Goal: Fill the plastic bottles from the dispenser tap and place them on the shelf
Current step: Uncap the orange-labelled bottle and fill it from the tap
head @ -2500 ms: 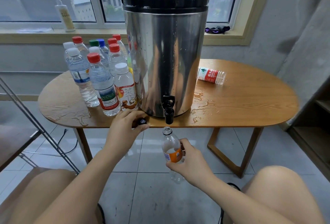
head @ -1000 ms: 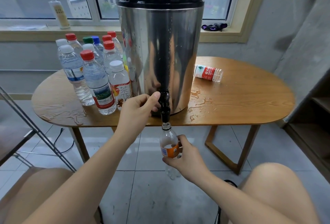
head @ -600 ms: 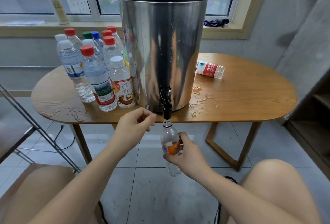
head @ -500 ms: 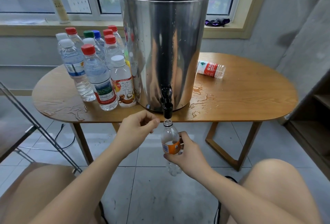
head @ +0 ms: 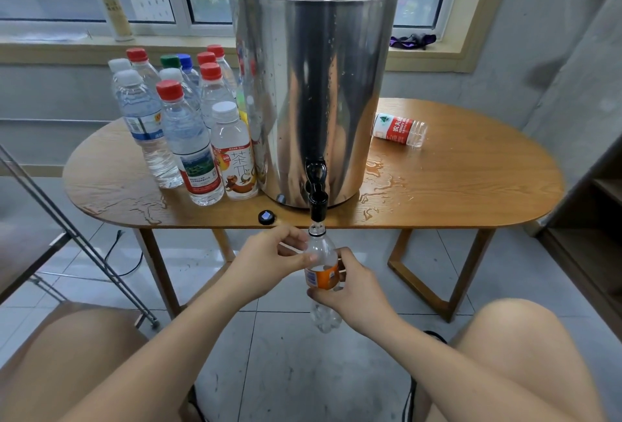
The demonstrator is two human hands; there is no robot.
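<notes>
– So, what lies at the table's (head: 471, 186) front edge?
– A black cap (head: 267, 217), just left of the tap (head: 317, 192).
– And the bottle (head: 321, 273)?
– Below that edge, open mouth just under the tap. My left hand (head: 269, 260) pinches its shoulder; my right hand (head: 350, 290) wraps round the orange label.
</notes>
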